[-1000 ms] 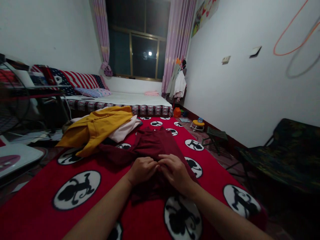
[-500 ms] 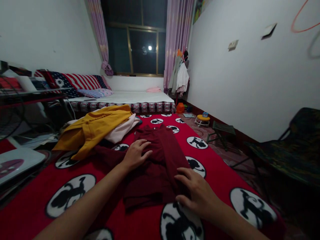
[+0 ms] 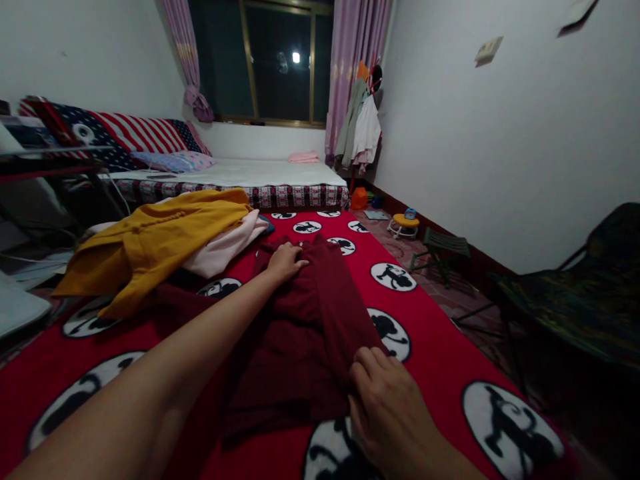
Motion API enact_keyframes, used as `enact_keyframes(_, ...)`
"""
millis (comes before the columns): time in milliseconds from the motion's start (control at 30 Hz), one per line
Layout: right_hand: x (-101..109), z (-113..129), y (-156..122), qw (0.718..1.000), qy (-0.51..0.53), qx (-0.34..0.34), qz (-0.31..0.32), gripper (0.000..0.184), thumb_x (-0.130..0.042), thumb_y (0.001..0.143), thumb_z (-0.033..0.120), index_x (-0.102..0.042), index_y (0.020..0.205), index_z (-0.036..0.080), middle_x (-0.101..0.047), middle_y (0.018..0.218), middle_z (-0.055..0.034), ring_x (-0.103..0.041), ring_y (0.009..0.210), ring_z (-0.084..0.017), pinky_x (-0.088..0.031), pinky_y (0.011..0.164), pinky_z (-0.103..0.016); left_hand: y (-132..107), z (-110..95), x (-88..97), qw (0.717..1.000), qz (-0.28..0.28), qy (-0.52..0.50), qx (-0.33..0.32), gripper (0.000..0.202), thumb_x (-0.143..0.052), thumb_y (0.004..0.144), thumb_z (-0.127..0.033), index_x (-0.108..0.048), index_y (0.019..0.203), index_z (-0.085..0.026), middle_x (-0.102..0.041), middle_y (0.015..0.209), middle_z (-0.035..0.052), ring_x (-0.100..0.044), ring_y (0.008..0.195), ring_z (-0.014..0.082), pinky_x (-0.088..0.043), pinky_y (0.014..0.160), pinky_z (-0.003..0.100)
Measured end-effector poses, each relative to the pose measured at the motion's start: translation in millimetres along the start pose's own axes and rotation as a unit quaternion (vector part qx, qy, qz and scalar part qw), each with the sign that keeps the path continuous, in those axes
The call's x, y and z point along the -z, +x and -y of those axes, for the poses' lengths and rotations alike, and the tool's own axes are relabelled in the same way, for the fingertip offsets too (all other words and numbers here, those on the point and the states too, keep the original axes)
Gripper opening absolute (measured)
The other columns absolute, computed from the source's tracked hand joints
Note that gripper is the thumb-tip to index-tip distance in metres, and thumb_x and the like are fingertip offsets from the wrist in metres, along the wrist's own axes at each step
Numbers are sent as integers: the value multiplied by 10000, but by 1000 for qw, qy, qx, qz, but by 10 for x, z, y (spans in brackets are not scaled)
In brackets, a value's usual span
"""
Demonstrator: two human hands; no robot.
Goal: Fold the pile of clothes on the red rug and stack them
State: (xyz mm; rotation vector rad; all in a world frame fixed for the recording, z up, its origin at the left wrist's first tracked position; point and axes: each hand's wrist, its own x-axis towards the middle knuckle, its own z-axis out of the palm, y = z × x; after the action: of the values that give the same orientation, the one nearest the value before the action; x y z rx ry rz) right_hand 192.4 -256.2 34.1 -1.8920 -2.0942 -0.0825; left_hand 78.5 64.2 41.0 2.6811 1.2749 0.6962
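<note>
A dark maroon garment [image 3: 305,333] lies folded lengthwise on a red blanket [image 3: 435,353] printed with black-and-white monkey circles. My left hand [image 3: 285,261] rests flat near the garment's far end, fingers stretched out on the cloth. My right hand [image 3: 387,403] is at the near right corner of the garment, fingers curled and pinching its edge. A loose maroon sleeve trails off to the left under my left forearm.
A yellow coat [image 3: 150,240] and a pale pink garment [image 3: 225,245] are piled at the left of the blanket. A second bed [image 3: 240,180] stands under the window. A small stool [image 3: 440,247], toys and a dark folding chair [image 3: 580,293] line the right wall.
My hands, together at the garment's middle a second ago, have parted: the left slid to the far end, the right drew back to the near right corner and closed on the edge.
</note>
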Motion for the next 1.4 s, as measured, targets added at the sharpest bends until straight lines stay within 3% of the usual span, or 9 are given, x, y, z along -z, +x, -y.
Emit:
enact_keyframes(167, 80, -109, 113, 989, 142, -50, -10, 123, -522, 696, 103, -495, 689, 223, -574, 739, -23, -533, 679, -181, -393, 607, -313, 97, -19, -14, 1000, -16, -16, 20, 177, -671, 801, -297, -737, 953, -235, -668, 959, 50, -607, 944, 203, -476, 850, 284)
enact_keyframes(400, 113, -2, 279, 926, 363, -96, -39, 104, -521, 709, 131, -507, 662, 222, -578, 674, 2, -539, 594, -132, -381, 523, -238, 322, -166, 113, 996, -62, -48, 50, 195, -614, 842, -275, -704, 1014, -251, -717, 1011, 19, -640, 952, 193, -476, 805, 266)
enact_keyframes(533, 80, 90, 370, 923, 376, -56, 60, 106, -544, 694, 106, -577, 689, 207, -627, 705, 1, -558, 606, -121, -381, 523, -216, 402, -218, 101, 995, -60, -35, 74, 191, -613, 841, -267, -706, 1008, -255, -723, 1016, 33, -650, 973, 228, -477, 789, 290)
enact_keyframes(600, 78, -43, 564, 909, 394, -67, 121, 66, -571, 735, 176, -613, 690, 200, -635, 642, 5, -566, 566, -121, -380, 494, -208, 389, -197, 71, 996, -46, -35, 73, 181, -614, 840, -257, -710, 993, -258, -727, 1000, 34, -654, 969, 233, -480, 779, 291)
enact_keyframes(667, 63, -320, 902, 902, 404, -112, 108, 155, -568, 795, 300, -624, 702, 190, -612, 561, 12, -566, 515, -126, -394, 479, -212, 357, -154, 39, 996, -42, -41, 70, 174, -616, 841, -258, -712, 987, -255, -731, 984, 34, -658, 955, 229, -483, 775, 287)
enact_keyframes(800, -104, -1021, 1806, 936, 304, -159, -80, 160, -564, 786, 237, -642, 905, 162, -670, 713, -14, -597, 584, -132, -465, 604, -248, 303, -69, -8, 995, -44, -49, 68, 177, -600, 863, -307, -717, 980, -243, -733, 996, 41, -653, 966, 223, -481, 818, 294)
enact_keyframes(1000, -485, -1403, 2733, 972, 158, -155, -75, 548, -600, 789, 210, -506, 1328, 179, -710, 866, -36, -642, 734, -156, -472, 723, -253, 300, -30, -55, 996, -33, -54, 59, 197, -574, 881, -317, -710, 1006, -247, -732, 999, 39, -657, 948, 211, -480, 833, 289)
enact_keyframes(1167, -541, -1345, 3007, 978, 91, -184, -37, 232, -538, 832, 244, -721, 944, 156, -724, 849, -81, -659, 811, -183, -449, 721, -237, 357, -9, 70, 999, -30, -12, 23, 203, -590, 870, -309, -695, 1038, -266, -728, 984, 41, -661, 936, 226, -487, 796, 292)
enact_keyframes(1400, -769, -1120, 2977, 969, 33, -223, -99, 294, -462, 856, 209, -654, 1071, 149, -713, 995, -134, -656, 954, -252, -461, 809, -312, 405, 222, 3, 998, 1, 69, 8, 209, -599, 865, -335, -701, 1036, -271, -718, 1019, 55, -651, 979, 255, -489, 793, 320)
